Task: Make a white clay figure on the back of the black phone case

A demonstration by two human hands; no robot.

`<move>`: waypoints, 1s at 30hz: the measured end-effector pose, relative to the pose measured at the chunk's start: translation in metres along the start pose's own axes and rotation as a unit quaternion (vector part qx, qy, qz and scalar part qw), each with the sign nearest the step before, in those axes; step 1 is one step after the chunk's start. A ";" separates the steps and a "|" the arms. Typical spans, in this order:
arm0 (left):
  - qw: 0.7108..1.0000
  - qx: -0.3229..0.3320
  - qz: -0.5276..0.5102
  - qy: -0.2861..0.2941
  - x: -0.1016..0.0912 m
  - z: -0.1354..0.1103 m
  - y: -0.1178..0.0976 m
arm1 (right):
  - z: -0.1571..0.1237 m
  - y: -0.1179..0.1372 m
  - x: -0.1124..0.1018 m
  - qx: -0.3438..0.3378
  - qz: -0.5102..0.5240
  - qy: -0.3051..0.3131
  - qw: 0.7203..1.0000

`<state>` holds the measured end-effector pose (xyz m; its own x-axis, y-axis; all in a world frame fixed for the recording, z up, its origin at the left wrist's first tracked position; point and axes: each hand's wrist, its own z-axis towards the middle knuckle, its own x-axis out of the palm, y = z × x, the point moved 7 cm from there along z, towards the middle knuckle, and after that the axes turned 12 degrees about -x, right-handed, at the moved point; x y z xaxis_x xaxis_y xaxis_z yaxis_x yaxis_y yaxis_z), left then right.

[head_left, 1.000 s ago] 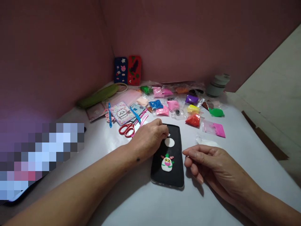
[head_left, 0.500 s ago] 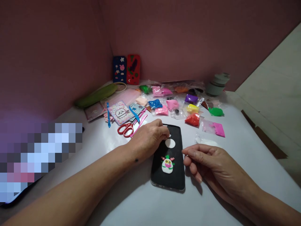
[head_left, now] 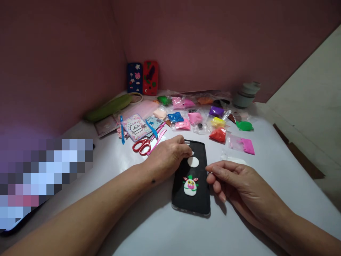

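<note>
A black phone case [head_left: 190, 204] lies flat on the white table, its far end tipped slightly left. A white clay figure [head_left: 190, 187] with a green top, yellow eyes and a pink mouth decorates its near half. Above that sits a flat white clay disc [head_left: 193, 162]. My left hand [head_left: 176, 151] is closed over the case's upper left, with a bit of white at its fingertips; what it pinches is hidden. Beside the case's right edge, my right hand [head_left: 231, 179] has thumb and forefinger pinched together, perhaps on a tiny pale speck too small to name.
Red-handled scissors [head_left: 142, 146], a blue modelling tool [head_left: 122, 129] and a cartoon card [head_left: 136, 127] lie left of centre. Several bags of coloured clay [head_left: 195, 118] spread behind. Two decorated phone cases [head_left: 150, 78] lean on the wall. A lit screen [head_left: 45, 185] is at left.
My right hand has risen very slightly beside the case. My left hand stays in place over its upper left, and the view has shifted a little.
</note>
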<state>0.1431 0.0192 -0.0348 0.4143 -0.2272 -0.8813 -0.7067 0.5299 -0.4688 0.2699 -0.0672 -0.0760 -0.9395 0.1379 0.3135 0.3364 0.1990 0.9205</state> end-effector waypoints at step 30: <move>0.999 0.017 0.033 -0.001 -0.003 -0.004 -0.004 | 0.001 -0.001 -0.002 0.001 -0.003 -0.006 1.000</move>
<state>0.1422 0.0141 -0.0305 0.3681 -0.1900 -0.9102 -0.7131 0.5705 -0.4075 0.2712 -0.0668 -0.0771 -0.9407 0.1482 0.3053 0.3310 0.2018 0.9218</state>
